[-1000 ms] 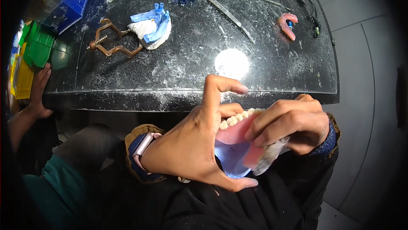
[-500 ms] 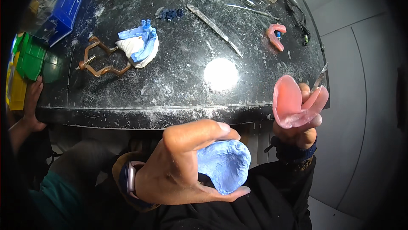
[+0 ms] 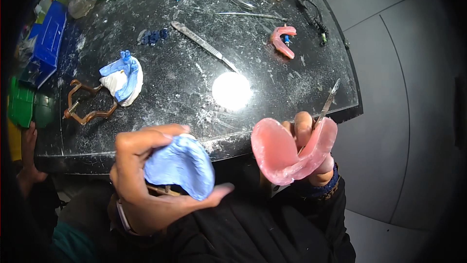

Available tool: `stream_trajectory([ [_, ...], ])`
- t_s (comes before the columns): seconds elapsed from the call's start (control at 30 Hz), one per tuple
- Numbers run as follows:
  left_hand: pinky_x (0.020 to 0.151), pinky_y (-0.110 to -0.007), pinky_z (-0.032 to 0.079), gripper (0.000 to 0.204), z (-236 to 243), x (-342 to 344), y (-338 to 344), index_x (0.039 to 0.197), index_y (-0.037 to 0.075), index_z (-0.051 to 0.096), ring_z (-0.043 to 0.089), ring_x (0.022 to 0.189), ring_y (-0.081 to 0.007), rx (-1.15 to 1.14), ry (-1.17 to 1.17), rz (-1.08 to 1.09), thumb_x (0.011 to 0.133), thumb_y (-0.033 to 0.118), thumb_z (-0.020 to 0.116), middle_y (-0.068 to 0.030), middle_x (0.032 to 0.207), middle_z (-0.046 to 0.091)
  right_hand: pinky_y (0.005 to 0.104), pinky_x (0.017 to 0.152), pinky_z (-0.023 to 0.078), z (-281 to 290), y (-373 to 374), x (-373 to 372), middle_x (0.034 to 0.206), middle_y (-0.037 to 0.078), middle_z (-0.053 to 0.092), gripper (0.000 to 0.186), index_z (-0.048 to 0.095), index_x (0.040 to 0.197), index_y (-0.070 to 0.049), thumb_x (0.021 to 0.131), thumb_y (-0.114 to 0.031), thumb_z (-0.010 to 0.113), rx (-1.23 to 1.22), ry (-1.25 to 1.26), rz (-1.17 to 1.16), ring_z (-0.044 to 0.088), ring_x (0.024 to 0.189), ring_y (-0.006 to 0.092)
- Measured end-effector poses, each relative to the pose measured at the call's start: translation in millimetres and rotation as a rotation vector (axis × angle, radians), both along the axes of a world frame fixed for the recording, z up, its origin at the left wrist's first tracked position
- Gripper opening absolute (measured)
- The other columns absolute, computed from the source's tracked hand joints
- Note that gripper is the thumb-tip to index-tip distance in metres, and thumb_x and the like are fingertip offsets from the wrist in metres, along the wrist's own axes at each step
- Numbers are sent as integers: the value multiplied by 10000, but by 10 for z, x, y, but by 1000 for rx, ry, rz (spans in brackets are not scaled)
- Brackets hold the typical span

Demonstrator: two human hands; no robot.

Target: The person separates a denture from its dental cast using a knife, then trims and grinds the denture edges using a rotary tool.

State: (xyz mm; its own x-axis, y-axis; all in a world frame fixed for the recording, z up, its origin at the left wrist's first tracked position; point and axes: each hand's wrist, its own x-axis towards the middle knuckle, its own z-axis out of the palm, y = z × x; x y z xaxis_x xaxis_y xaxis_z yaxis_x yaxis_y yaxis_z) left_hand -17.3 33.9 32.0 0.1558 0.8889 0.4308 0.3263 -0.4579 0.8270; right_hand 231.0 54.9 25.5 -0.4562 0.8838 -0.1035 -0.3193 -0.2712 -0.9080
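Observation:
My left hand (image 3: 132, 168) is closed around a blue plaster dental cast (image 3: 182, 166), its hollow arch facing up. A bit of brass frame shows under the cast, between thumb and palm. Across from it, my right hand (image 3: 304, 131) grips a pink denture base (image 3: 275, 149), a horseshoe-shaped plate with a raised rim. A thin metal blade (image 3: 330, 100) juts up from behind that plate, held in the same hand; its handle is hidden. The cast and the pink base are apart, both held up at the table's near edge.
On the dusty black table (image 3: 175, 112) lie a brass articulator (image 3: 85, 117) with a blue and white cast (image 3: 129, 78), a scalpel (image 3: 204, 44) and a smaller pink arch (image 3: 282, 44). Bins (image 3: 51, 44) stand at the left, near another person's hand (image 3: 30, 151).
The view has shifted, so the table things sit further left. Both hands are higher relative to the lower edge, and the pink base has come left and looks larger.

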Motion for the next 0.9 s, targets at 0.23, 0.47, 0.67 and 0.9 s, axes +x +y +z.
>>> stream_trajectory([
  [0.23,859,-312,453,822,-96,-58,151,1069,25,422,576,952,-197,-15,94,285,433,154,926,-160,1049,571,345,790,481,-48,-83,-125,967,179,599,538,496,952,-51,652,-350,828,26,282,53,603,904,228],
  [0.47,784,-304,476,715,-74,-47,366,1044,14,522,594,866,-183,12,260,383,441,96,898,-101,962,593,360,808,491,-111,-119,-160,1013,197,588,497,508,1007,-55,675,-251,822,49,356,98,608,941,240],
  [0.67,787,-322,470,675,-74,-43,362,1030,14,543,584,884,-203,-31,298,448,459,112,888,-100,991,585,357,801,503,-157,-99,-224,1019,213,573,485,505,1042,-39,697,-201,806,66,469,110,609,947,252],
  [0.9,841,-361,445,837,-10,-91,381,1098,4,550,521,1014,-242,128,528,407,406,313,904,-113,1103,550,357,804,505,-200,-143,-226,1028,218,566,486,496,1071,-27,714,-165,796,75,484,69,609,952,256],
])
